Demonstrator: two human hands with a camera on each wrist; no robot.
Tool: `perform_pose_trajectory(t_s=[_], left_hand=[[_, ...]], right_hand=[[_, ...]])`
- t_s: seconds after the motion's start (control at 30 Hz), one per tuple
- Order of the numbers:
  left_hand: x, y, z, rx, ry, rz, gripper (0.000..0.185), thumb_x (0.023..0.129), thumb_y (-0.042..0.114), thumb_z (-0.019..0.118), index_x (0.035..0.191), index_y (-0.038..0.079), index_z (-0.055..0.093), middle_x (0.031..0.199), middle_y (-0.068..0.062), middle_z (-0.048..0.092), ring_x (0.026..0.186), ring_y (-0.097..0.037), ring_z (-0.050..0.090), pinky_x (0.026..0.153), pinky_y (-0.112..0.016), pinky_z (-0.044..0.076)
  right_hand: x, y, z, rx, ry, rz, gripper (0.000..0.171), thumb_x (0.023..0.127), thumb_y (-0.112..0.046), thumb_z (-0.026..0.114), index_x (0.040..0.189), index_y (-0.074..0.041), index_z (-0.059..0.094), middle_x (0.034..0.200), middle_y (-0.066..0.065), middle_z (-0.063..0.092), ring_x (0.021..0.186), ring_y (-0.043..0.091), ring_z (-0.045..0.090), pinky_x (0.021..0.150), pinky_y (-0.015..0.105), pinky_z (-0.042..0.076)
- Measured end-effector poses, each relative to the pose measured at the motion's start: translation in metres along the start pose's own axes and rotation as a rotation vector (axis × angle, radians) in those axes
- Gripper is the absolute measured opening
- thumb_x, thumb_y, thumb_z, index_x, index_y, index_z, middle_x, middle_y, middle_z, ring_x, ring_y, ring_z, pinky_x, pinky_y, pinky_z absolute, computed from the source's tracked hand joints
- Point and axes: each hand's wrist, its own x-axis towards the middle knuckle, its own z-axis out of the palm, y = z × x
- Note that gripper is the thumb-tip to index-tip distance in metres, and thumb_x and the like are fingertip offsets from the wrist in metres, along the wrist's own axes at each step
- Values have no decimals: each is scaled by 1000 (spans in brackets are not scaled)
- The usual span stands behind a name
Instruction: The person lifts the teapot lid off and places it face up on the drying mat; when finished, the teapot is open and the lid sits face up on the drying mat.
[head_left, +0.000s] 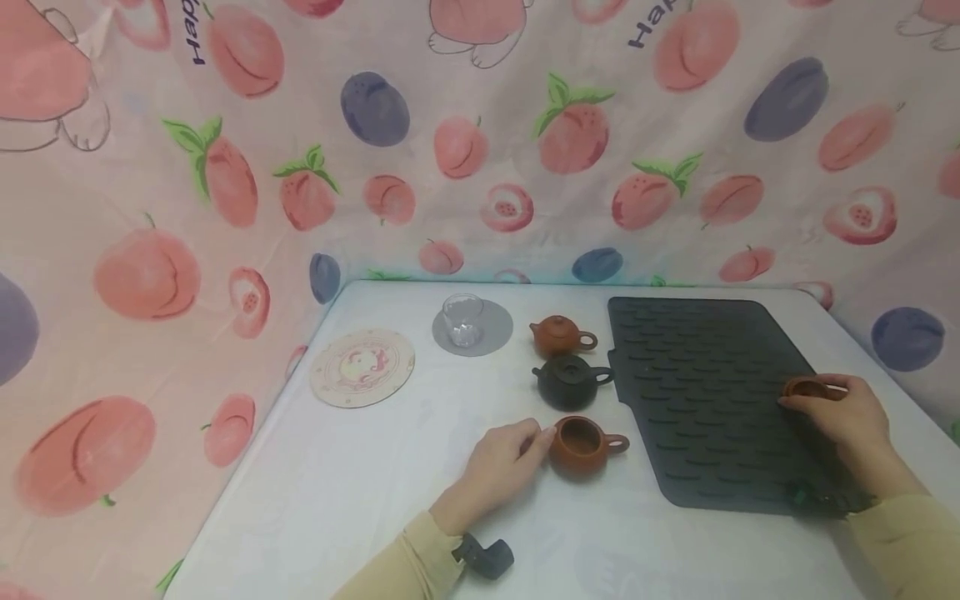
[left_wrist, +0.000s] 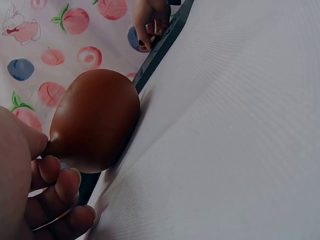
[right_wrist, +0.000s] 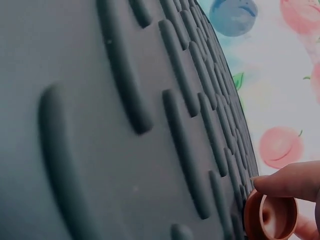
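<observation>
A reddish-brown teapot (head_left: 577,458) stands without its lid on the white table, its handle to the right. My left hand (head_left: 501,462) pinches its spout between thumb and finger; the left wrist view shows the rounded body (left_wrist: 97,120) from the side. Over at the right, my right hand (head_left: 855,412) holds a small reddish-brown teapot lid (right_wrist: 270,215) at the far-right part of a dark ridged drying mat (head_left: 697,400). The lid's hollow underside shows in the right wrist view. Whether the lid touches the mat, I cannot tell.
Behind the lidless teapot stand a black teapot (head_left: 567,383) and a smaller reddish-brown teapot (head_left: 557,336), both lidded. A clear glass cup (head_left: 462,317) sits on a grey round coaster (head_left: 495,325). Left of it lies a round patterned mat (head_left: 360,371). Fruit-printed cloth (head_left: 465,225) hangs behind.
</observation>
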Motion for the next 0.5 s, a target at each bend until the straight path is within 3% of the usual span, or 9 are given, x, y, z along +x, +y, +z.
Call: perform_pose_trajectory(t_s=[0.23,0.37,0.5], left_hand=[[0,1,-1,1,1,6,40,108,46,48,76,24,54,62,10,46,60,-7,47,53,-24,34],[0,1,-1,0,3,7,40,108,46,49,76,24,54,62,11,46,60,-7,47,53,-24,34],[1,1,-2,1,5,6,40,108,46,49,75,24,54,62,11,46,60,-7,47,53,-24,35]], right_hand=[[-2,-7,-4,37,-6,-4,82,92,-27,76,145,17,31,137,45,40,111,54,49,60,25,40],[-3,-13,-6,24,14,-7,84,92,-32,73,148,14,31,145,43,34,125,59,39,79,45,42],[-4,-25,-7,-4,55,9,84,91,-34,71,150,11,32,151,41,30,133,62,28,99,68,29]])
